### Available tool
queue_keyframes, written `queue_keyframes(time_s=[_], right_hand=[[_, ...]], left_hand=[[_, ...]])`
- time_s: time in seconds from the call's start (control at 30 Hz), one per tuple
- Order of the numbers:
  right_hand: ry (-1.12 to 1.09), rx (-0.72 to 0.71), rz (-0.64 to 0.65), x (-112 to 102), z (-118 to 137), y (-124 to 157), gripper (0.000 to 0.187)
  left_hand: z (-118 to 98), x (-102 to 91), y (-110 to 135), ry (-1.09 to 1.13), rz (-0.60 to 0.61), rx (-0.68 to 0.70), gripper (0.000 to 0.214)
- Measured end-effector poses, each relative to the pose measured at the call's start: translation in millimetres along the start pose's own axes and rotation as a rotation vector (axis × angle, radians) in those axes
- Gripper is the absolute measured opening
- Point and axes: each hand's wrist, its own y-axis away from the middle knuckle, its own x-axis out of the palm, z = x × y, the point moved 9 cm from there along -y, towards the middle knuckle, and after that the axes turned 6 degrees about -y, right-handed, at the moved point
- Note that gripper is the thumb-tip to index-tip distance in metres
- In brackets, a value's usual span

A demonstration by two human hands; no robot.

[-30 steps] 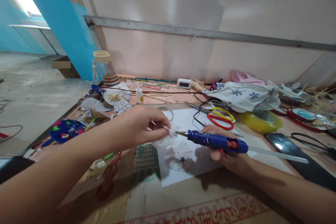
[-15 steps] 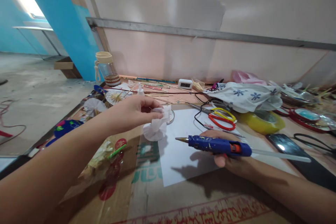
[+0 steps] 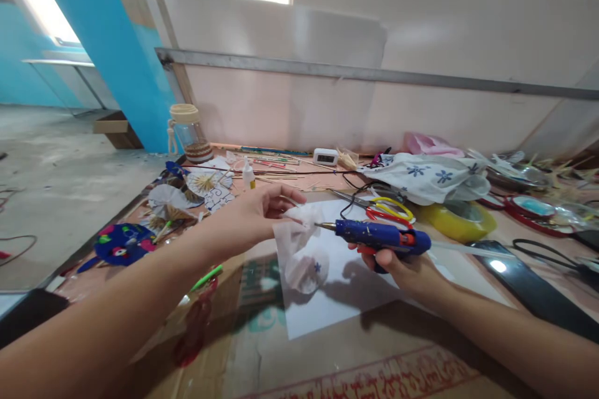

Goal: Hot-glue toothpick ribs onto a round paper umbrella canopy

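Note:
My left hand point(image 3: 262, 215) is closed on a piece of gathered white cloth point(image 3: 306, 268), thin and see-through, with a small blue flower on its hanging lower part. My right hand point(image 3: 397, 268) grips a blue hot glue gun point(image 3: 374, 235), its fingers wrapped about the handle. The metal nozzle points left and meets the upper folds of the cloth, though actual contact is hard to make out. A clear glue stick point(image 3: 468, 250) juts from the gun's back end. Beneath both hands lies a sheet of white paper point(image 3: 299, 318) on cardboard point(image 3: 262, 361).
Scissors point(image 3: 388, 209) with red and yellow handles, a tape roll point(image 3: 458, 221) and a black phone point(image 3: 528, 287) lie to the right. Flowered fabric point(image 3: 430, 177) is behind them. A glue bottle point(image 3: 248, 174), a glass jar point(image 3: 189, 134) and small fans point(image 3: 206, 182) stand or lie at the left back.
The cloth has turned in my left hand, so its flower now shows. The glue gun's nozzle has come up to the cloth; before, it was apart from it. The view has tilted up slightly.

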Motion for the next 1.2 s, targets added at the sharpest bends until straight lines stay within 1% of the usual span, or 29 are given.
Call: queue_keyframes(time_s=[0.1, 0.17, 0.2, 0.23, 0.3, 0.37, 0.4, 0.53, 0.67, 0.7, 0.8, 0.87, 0.93, 1.0, 1.07, 1.13, 1.2], right_hand=[[0.003, 0.077, -0.08, -8, -10, -3, 0.074], [-0.032, 0.053, -0.105, -13, -8, -5, 0.071], [-0.055, 0.01, -0.069, -12, -3, -6, 0.068], [-0.081, -0.046, 0.004, -7, 5, -7, 0.065], [-0.139, -0.161, 0.207, 8, 23, -5, 0.06], [-0.196, -0.23, 0.374, 22, 38, 1, 0.057], [-0.221, -0.237, 0.42, 26, 43, 3, 0.055], [-0.244, -0.186, 0.513, 35, 50, 5, 0.051], [-0.18, -0.213, 0.584, 42, 52, 6, 0.046], [-0.194, -0.198, 0.608, 46, 49, 6, 0.046], [-0.27, -0.095, 0.69, 61, 34, 8, 0.049], [-0.29, -0.045, 0.742, 69, 26, 12, 0.05], [-0.273, -0.041, 0.77, 74, 23, 14, 0.054], [-0.239, -0.053, 0.776, 73, 22, 16, 0.06], [-0.201, -0.045, 0.777, 71, 21, 17, 0.068], [-0.154, -0.001, 0.796, 70, 18, 19, 0.077], [-0.119, 0.051, 0.819, 69, 13, 21, 0.082]], left_hand=[[-1, -11.4, 0, 0.077, -0.052, -0.023, 0.05], [-1, -21.3, -1, 0.111, -0.114, -0.037, 0.054], [0, -25.8, -1, 0.124, -0.148, -0.043, 0.056], [1, -29.3, -1, 0.131, -0.178, -0.05, 0.057], [2, -32.6, -1, 0.131, -0.215, -0.053, 0.057], [2, -30.3, -1, 0.123, -0.208, -0.054, 0.056], [2, -27.9, 0, 0.123, -0.194, -0.055, 0.055], [3, -17.5, 2, 0.15, -0.138, -0.065, 0.055], [8, -9.9, -1, 0.112, -0.085, -0.049, 0.052], [11, -7.3, -2, 0.084, -0.06, -0.053, 0.05], [21, -0.3, -6, 0.0, 0.013, -0.079, 0.045], [24, 1.1, -7, -0.034, 0.031, -0.075, 0.043], [22, -1.4, -8, -0.061, 0.02, -0.049, 0.042], [17, -12.3, -9, -0.078, -0.047, -0.012, 0.042], [10, -34.4, -8, -0.067, -0.176, 0.029, 0.046], [-2, -66.9, -2, -0.049, -0.349, 0.085, 0.053], [-21, -106.5, 12, -0.067, -0.551, 0.184, 0.058]])
